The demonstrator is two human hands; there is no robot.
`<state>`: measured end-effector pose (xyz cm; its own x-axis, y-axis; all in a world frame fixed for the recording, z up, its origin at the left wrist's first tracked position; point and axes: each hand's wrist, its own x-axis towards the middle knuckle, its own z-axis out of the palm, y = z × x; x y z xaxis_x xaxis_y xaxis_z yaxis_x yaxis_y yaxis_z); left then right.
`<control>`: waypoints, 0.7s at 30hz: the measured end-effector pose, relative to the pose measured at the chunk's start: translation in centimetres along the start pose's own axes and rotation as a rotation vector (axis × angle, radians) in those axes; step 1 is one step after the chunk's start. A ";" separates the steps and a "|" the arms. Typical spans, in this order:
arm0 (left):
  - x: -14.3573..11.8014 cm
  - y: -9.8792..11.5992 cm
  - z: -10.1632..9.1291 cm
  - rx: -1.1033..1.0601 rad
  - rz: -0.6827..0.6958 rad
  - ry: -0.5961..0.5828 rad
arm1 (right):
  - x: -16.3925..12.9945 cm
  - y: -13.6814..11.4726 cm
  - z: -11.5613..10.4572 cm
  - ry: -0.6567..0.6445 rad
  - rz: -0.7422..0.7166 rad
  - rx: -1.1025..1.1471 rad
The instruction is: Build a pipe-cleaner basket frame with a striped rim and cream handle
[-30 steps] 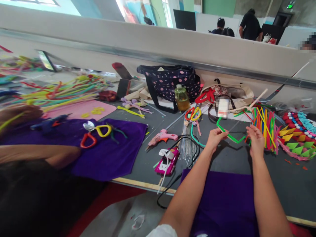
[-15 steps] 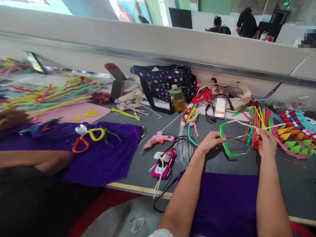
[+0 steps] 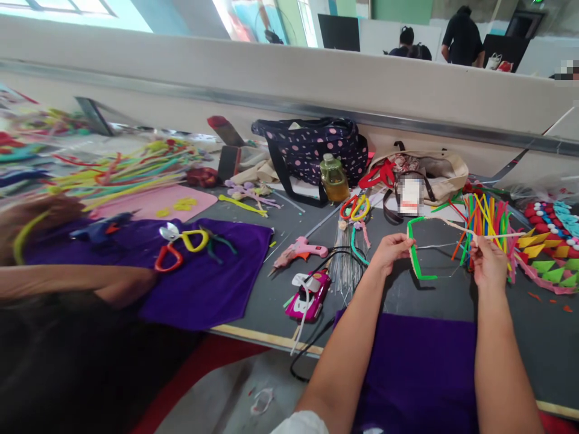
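Observation:
Between my hands hangs a bent wire frame (image 3: 415, 260), with green fuzzy wrapping along its left side and pale wrapping along its top. My left hand (image 3: 392, 252) pinches its green side between thumb and fingers. Over on the right, my right hand (image 3: 489, 260) is closed on the pale fuzzy strip (image 3: 456, 226), whose loose end sticks out to the right past the fingers. Bare thin wire spans the frame's lower right part. Beneath my forearms lies a purple cloth (image 3: 420, 361).
A pink glue gun (image 3: 301, 252), a magenta box-like object (image 3: 310, 295) and loose wires (image 3: 346, 259) lie left of my hands. Colourful stems (image 3: 491, 226) stand close behind my right hand. A co-worker's arm (image 3: 76, 283) rests near scissors (image 3: 174, 244) at left.
The view has turned slightly left, so the table appears shifted right. Both my hands keep their hold on the frame. A yellow-green strip now shows by the co-worker's hand.

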<state>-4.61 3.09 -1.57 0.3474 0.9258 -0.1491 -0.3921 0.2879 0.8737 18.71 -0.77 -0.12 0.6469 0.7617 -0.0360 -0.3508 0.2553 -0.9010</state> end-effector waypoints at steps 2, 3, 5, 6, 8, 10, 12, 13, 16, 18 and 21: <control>0.0 0.0 0.2 -0.035 0.006 0.008 | -0.1 -0.1 0.1 -0.009 -0.010 -0.004; -0.1 0.1 0.3 -0.049 0.022 0.010 | -0.1 -0.3 0.2 -0.015 -0.018 -0.005; -0.3 0.5 0.6 -0.048 0.115 0.027 | -0.3 -0.8 0.2 -0.025 -0.051 0.005; -0.4 0.8 0.8 -0.025 0.195 0.039 | -0.4 -1.1 0.2 -0.027 -0.081 0.017; -0.8 1.4 1.2 0.071 0.393 0.072 | -0.7 -1.8 0.1 -0.051 -0.147 0.037; -1.1 1.9 1.4 0.178 0.540 0.080 | -0.9 -2.4 0.0 -0.086 -0.177 0.045; -1.2 2.1 1.5 0.250 0.603 0.091 | -1.1 -2.7 -0.1 -0.107 -0.181 0.065; -1.1 2.1 1.5 0.254 0.606 0.100 | -1.2 -2.8 0.0 -0.112 -0.186 0.083; -0.7 1.5 1.5 0.129 0.528 0.116 | -1.4 -2.8 0.3 -0.138 -0.223 0.146; -0.4 1.1 1.5 0.022 0.447 0.106 | -1.5 -2.7 0.6 -0.153 -0.243 0.168; -0.3 0.9 1.6 -0.052 0.380 0.103 | -1.6 -2.5 0.8 -0.178 -0.256 0.171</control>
<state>-3.68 2.69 -0.04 0.0835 0.9877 0.1325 -0.5194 -0.0703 0.8516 17.97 -2.15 2.50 0.6058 0.7480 0.2713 -0.3103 0.5360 -0.7851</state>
